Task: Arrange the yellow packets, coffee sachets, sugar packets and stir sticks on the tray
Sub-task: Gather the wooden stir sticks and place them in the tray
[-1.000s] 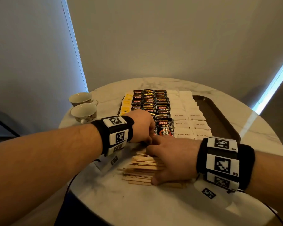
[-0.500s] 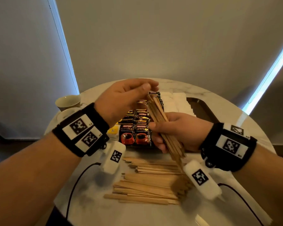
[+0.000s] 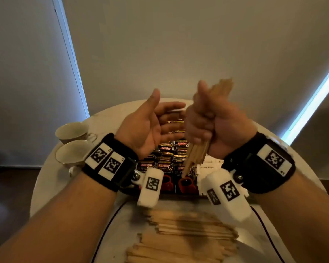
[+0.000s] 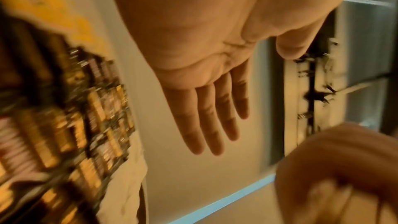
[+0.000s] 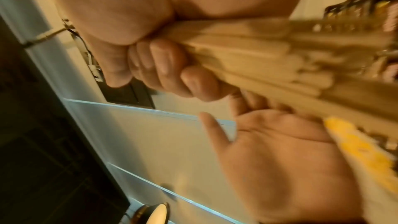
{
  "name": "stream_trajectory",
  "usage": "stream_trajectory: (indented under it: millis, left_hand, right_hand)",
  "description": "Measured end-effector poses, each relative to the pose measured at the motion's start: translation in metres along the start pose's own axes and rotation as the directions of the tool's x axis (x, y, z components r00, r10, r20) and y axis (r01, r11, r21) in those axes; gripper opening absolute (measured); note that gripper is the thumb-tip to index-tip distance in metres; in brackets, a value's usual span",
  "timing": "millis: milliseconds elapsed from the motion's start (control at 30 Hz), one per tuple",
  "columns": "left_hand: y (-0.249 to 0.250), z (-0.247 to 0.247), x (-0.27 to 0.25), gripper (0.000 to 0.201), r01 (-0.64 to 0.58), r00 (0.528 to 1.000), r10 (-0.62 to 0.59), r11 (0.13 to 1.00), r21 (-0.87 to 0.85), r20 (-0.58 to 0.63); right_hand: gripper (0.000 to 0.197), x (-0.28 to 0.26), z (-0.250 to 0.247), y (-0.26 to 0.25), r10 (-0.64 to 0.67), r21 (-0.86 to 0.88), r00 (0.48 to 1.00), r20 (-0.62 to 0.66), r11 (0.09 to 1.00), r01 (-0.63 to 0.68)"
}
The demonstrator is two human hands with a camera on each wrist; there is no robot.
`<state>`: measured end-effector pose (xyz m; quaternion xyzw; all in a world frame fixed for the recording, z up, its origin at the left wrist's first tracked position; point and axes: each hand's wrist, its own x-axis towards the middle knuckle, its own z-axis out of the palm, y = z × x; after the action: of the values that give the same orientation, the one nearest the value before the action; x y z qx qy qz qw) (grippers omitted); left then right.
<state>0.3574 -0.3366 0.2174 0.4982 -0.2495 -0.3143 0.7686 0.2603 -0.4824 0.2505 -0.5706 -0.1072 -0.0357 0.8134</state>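
Meanwhile the right hand [image 3: 215,128] clenched a bundle of stir sticks [image 3: 197,154] upright, their ends poking out above and below the fist. Just beside it, the left hand [image 3: 146,126] was spread flat, holding nothing, and beneath both lay coffee sachets [image 3: 167,164].

Sticks [image 3: 196,154] pale tan wood. Sachets [image 3: 165,164] black, gold bands, red cup print. Packets [image 4: 53,9] yellow, upper left of left wrist view. Sugar [image 3: 207,166] white, dark lettering. Wristbands [image 3: 110,164] black with white-and-black square markers. Cups [image 3: 70,154] cream, gold rim. Table [image 3: 49,186] white marble.
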Motion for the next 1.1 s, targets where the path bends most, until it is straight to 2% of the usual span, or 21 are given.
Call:
stream_trajectory:
  millis: [133,267,333,433,500,567,633,733,800,900,933,1033,1100]
  left_hand:
    - [-0.027,-0.012,0.005,0.086,0.127,0.992,-0.122,0.974,-0.187,0.038]
    - [-0.039,-0.015,0.006,0.093,0.165,0.985,-0.172,0.926,-0.340,0.009]
    - [-0.044,-0.019,0.008,0.090,0.148,0.982,-0.182,0.899,-0.412,-0.044]
    - [-0.047,-0.025,0.010,0.084,0.163,0.975,-0.216,0.852,-0.497,-0.050]
    - [-0.047,-0.029,0.012,0.080,0.163,0.971,-0.231,0.836,-0.524,-0.067]
    - [-0.048,-0.031,0.014,0.085,0.156,0.967,-0.239,0.835,-0.527,-0.092]
    - [-0.049,-0.031,0.014,0.084,0.149,0.969,-0.230,0.834,-0.531,-0.090]
    - [-0.049,-0.029,0.013,0.075,0.101,0.973,-0.194,0.846,-0.524,-0.126]
    - [-0.051,-0.030,0.014,0.077,0.103,0.977,-0.187,0.839,-0.534,-0.106]
    - [-0.054,-0.033,0.015,0.084,0.119,0.979,-0.186,0.850,-0.513,-0.080]
    - [-0.053,-0.033,0.015,0.084,0.122,0.980,-0.185,0.850,-0.512,-0.074]
    - [-0.052,-0.034,0.012,0.084,0.091,0.982,-0.163,0.858,-0.506,-0.100]
    - [-0.048,-0.037,0.010,0.085,0.098,0.985,-0.154,0.867,-0.489,-0.075]
  right_hand:
    - [0.054,0.021,0.003,-0.014,-0.262,0.038,0.964,0.038,0.965,0.261]
    - [0.054,0.048,0.004,0.005,-0.344,-0.090,0.928,0.143,0.929,0.358]
    - [0.048,0.057,0.004,0.020,-0.314,-0.167,0.936,0.162,0.926,0.339]
    - [0.044,0.065,0.000,0.041,-0.249,-0.294,0.954,0.166,0.911,0.289]
    - [0.044,0.068,-0.001,0.047,-0.242,-0.276,0.958,0.153,0.921,0.276]
    - [0.043,0.070,-0.002,0.049,-0.257,-0.240,0.958,0.127,0.929,0.281]
    - [0.041,0.070,-0.005,0.052,-0.249,-0.275,0.961,0.123,0.922,0.274]
    - [0.032,0.068,-0.012,0.061,-0.143,-0.351,0.983,0.118,0.920,0.176]
    - [0.038,0.069,-0.013,0.064,-0.136,-0.317,0.986,0.101,0.935,0.161]
    - [0.043,0.069,-0.012,0.064,-0.200,-0.166,0.976,0.083,0.963,0.211]
    - [0.042,0.069,-0.013,0.064,-0.193,-0.191,0.977,0.091,0.959,0.208]
    - [0.037,0.068,-0.013,0.063,-0.111,-0.423,0.987,0.112,0.894,0.149]
    - [0.035,0.067,-0.013,0.060,-0.090,-0.452,0.993,0.079,0.884,0.117]
